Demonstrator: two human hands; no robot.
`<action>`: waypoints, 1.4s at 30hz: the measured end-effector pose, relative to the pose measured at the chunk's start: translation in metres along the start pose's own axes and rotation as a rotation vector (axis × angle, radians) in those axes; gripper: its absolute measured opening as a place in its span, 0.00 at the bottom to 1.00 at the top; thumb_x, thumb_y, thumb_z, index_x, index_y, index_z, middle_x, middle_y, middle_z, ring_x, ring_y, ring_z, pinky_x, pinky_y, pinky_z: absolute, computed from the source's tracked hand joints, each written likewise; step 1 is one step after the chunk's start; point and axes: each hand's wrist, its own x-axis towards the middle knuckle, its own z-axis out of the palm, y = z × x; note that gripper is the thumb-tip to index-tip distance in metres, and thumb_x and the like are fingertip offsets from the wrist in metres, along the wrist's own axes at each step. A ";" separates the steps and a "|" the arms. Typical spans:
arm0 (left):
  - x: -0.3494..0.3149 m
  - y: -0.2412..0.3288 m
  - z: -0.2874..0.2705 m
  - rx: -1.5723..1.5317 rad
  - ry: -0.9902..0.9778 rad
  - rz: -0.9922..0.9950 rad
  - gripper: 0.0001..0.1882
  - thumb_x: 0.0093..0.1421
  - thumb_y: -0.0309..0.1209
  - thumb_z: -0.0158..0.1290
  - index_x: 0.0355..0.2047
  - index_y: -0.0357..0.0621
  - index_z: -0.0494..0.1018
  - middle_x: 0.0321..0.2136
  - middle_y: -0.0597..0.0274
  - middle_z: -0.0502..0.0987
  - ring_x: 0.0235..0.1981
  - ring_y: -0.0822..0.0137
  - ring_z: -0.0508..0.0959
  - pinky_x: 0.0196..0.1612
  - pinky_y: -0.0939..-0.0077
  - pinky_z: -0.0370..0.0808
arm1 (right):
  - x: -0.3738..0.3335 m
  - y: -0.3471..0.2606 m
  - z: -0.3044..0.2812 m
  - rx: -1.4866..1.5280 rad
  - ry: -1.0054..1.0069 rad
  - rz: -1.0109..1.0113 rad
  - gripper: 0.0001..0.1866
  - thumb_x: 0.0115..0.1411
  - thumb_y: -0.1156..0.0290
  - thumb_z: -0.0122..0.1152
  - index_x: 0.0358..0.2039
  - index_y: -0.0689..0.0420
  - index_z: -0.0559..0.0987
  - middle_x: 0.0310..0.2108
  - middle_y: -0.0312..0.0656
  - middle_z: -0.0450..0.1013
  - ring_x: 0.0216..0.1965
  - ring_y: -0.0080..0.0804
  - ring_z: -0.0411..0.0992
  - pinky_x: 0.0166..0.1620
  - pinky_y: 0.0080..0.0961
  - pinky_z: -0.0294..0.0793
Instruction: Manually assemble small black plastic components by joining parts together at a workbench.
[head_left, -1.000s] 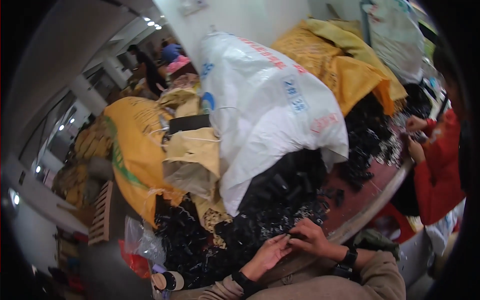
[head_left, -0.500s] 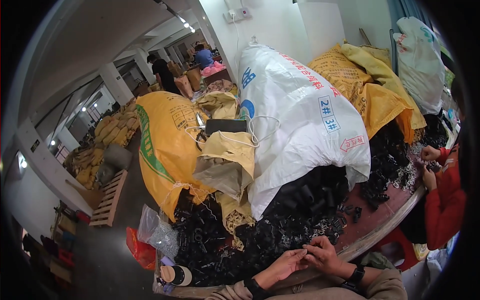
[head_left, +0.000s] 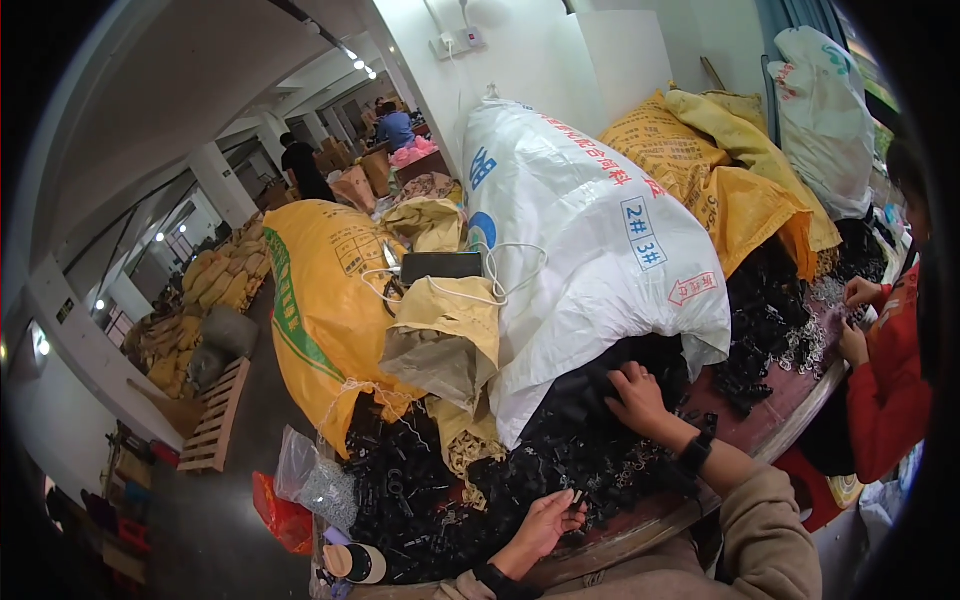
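My left hand (head_left: 546, 528) is held low over the near edge of the heap, palm turned up. Its thumb and fingertips are closed together on something small that I cannot make out. My right hand (head_left: 640, 400) reaches forward to the mouth of the white woven sack (head_left: 610, 260). Its fingers are apart and bent over the black plastic pieces (head_left: 580, 420) spilling out there; their tips are partly lost against the black. Small black parts and a few metal-coloured ones lie between my hands. Tan pieces (head_left: 472, 448) spill from a paper bag (head_left: 440, 330) beside them.
Left stand a yellow sack (head_left: 325, 290), a clear bag of small metal parts (head_left: 330, 490) and a cup with a tan lid (head_left: 352, 562). A black device with a white cable (head_left: 440, 266) lies on the bags. At right, a red-sleeved co-worker's hands (head_left: 858, 320) work over another heap.
My hands were together over the near table edge. The right has moved away forward to the black pieces at the sack's mouth; the left has shifted slightly left. The view has tilted a little.
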 end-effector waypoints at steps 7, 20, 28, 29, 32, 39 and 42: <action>-0.005 0.006 0.014 0.007 0.118 0.085 0.11 0.58 0.31 0.43 0.37 0.36 0.66 0.32 0.52 0.73 0.30 0.67 0.75 0.35 0.79 0.74 | 0.011 0.000 -0.010 0.062 0.069 -0.045 0.20 0.37 0.70 0.61 0.33 0.57 0.68 0.38 0.46 0.60 0.37 0.43 0.60 0.38 0.33 0.61; -0.016 0.034 0.031 0.037 0.085 0.157 0.10 0.57 0.29 0.43 0.37 0.37 0.65 0.32 0.52 0.72 0.30 0.67 0.75 0.33 0.81 0.73 | -0.040 -0.019 -0.071 1.237 -0.254 0.460 0.13 0.50 0.74 0.53 0.37 0.62 0.67 0.34 0.33 0.64 0.31 0.15 0.64 0.34 0.15 0.67; -0.011 0.041 0.030 0.065 0.134 0.197 0.13 0.56 0.29 0.45 0.40 0.37 0.65 0.32 0.54 0.72 0.27 0.70 0.72 0.30 0.83 0.70 | -0.036 -0.011 -0.062 1.314 -0.229 0.505 0.16 0.50 0.73 0.53 0.41 0.60 0.66 0.32 0.35 0.66 0.29 0.19 0.66 0.35 0.17 0.68; -0.012 0.039 0.031 0.061 0.134 0.187 0.13 0.56 0.29 0.45 0.40 0.37 0.65 0.32 0.54 0.72 0.27 0.70 0.72 0.30 0.83 0.70 | -0.036 -0.013 -0.063 1.385 -0.205 0.527 0.17 0.50 0.73 0.54 0.41 0.59 0.66 0.32 0.35 0.66 0.28 0.20 0.66 0.35 0.18 0.68; -0.012 0.035 0.035 0.054 0.117 0.143 0.15 0.55 0.29 0.46 0.42 0.36 0.64 0.33 0.53 0.72 0.27 0.71 0.70 0.29 0.84 0.68 | -0.043 -0.018 -0.051 1.646 -0.086 0.628 0.17 0.51 0.70 0.53 0.42 0.58 0.65 0.33 0.37 0.67 0.28 0.22 0.66 0.33 0.19 0.68; -0.011 0.031 0.034 0.045 0.101 0.102 0.16 0.55 0.29 0.47 0.44 0.36 0.63 0.33 0.53 0.72 0.26 0.72 0.70 0.27 0.84 0.67 | -0.060 -0.031 -0.047 2.152 -0.257 1.004 0.20 0.55 0.61 0.47 0.46 0.57 0.64 0.36 0.40 0.68 0.28 0.24 0.66 0.32 0.22 0.67; -0.010 0.036 0.035 0.071 0.092 0.075 0.17 0.54 0.29 0.48 0.43 0.36 0.63 0.32 0.55 0.72 0.25 0.73 0.70 0.26 0.84 0.67 | -0.078 -0.042 -0.045 2.163 -0.599 1.037 0.21 0.56 0.59 0.44 0.46 0.58 0.65 0.35 0.40 0.69 0.28 0.25 0.67 0.32 0.23 0.67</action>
